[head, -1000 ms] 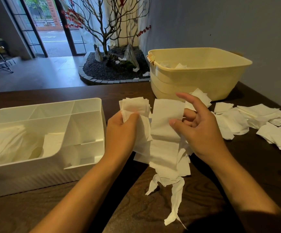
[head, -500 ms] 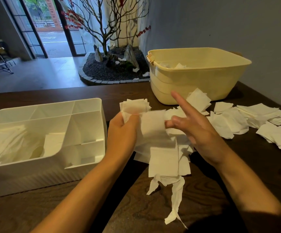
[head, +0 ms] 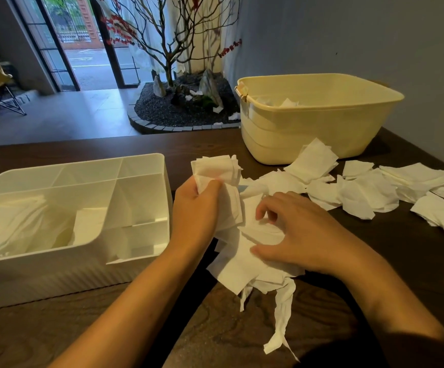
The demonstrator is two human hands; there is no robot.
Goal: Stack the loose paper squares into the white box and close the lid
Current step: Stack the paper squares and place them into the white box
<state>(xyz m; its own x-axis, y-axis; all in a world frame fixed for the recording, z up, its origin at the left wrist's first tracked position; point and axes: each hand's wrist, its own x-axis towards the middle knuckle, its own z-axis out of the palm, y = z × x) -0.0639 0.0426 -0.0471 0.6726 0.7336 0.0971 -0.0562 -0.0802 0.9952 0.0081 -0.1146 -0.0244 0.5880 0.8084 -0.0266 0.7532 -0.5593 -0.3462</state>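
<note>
My left hand (head: 198, 208) grips a stack of white paper squares (head: 217, 170), held upright just right of the white box (head: 138, 243). The box stands open on the left, split into compartments, with white paper lying in its large left section. My right hand (head: 294, 232) is down on a heap of loose squares (head: 242, 264) in front of me, fingers curled and pinching one sheet. More loose squares (head: 361, 192) are scattered over the table to the right. No lid is visible.
A cream plastic tub (head: 316, 120) with some paper inside stands at the back right. Torn paper strips (head: 282, 314) trail from the heap toward me. The dark wooden table (head: 162, 328) ends at the far side, with an indoor rock garden and tree beyond.
My right hand has dropped from beside the held stack down onto the heap on the table, and the long sheet it held up is now down. My left hand stayed put.
</note>
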